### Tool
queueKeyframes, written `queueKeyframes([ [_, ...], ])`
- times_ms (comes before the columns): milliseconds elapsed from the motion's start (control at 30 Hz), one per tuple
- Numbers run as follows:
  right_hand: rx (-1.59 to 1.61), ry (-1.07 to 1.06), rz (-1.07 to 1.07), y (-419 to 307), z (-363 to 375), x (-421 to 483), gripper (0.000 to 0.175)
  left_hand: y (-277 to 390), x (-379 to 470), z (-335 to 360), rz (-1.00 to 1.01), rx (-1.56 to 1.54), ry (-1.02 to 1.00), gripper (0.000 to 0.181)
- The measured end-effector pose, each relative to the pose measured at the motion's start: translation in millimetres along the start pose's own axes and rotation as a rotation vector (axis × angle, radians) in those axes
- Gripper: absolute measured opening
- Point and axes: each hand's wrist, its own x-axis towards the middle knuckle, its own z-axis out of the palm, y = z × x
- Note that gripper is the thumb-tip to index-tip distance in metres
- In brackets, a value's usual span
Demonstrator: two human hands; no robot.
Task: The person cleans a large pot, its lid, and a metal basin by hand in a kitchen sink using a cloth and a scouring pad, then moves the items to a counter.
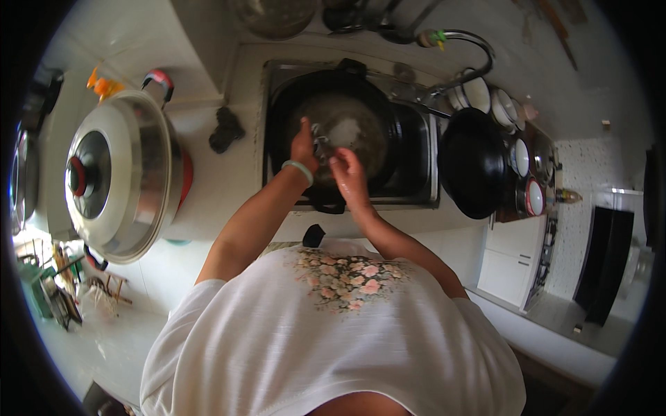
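A large black two-handled pan (278, 112) sits in the metal sink (432, 156), with cloudy water (364, 125) in its bottom. Over the near left part of this water, my left hand (306, 151) is held with its fingers pointing away from me. A pale bangle (300, 170) circles that wrist. My right hand (349, 169), wet, has bent fingers close to the left palm. Between both hands shows a small, shiny, greyish thing (321, 147); blur hides what it is and how firmly either hand holds it.
Left of the sink stands a big lidded steel pot (132, 135), near a dark crumpled rag (226, 130). A curved faucet (486, 57) rises behind the sink. A black wok (473, 164) and several bowls (519, 157) crowd the counter at right.
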Motion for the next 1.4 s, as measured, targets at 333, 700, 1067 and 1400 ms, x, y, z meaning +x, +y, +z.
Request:
queueKeyframes([
  [333,-0.025,0.039,0.183,-5.1,-21.5,28.5,0.021,-10.1,-9.1,-15.4,0.03,-0.23,-0.377,0.03],
  [700,0.35,0.025,0.224,-24.7,-72.7,55.0,0.025,20.7,1.4,-67.6,0.157,0.324,-0.375,0.023],
  [1067,0.302,-0.028,0.232,-32.5,-94.1,68.4,0.03,35.8,1.5,-81.8,0.282,0.458,-0.26,0.023],
  [1400,0.026,0.006,0.188,-23.6,-98.0,71.4,0.017,34.6,-4.4,-62.5,0.088,0.079,-0.263,0.027],
])
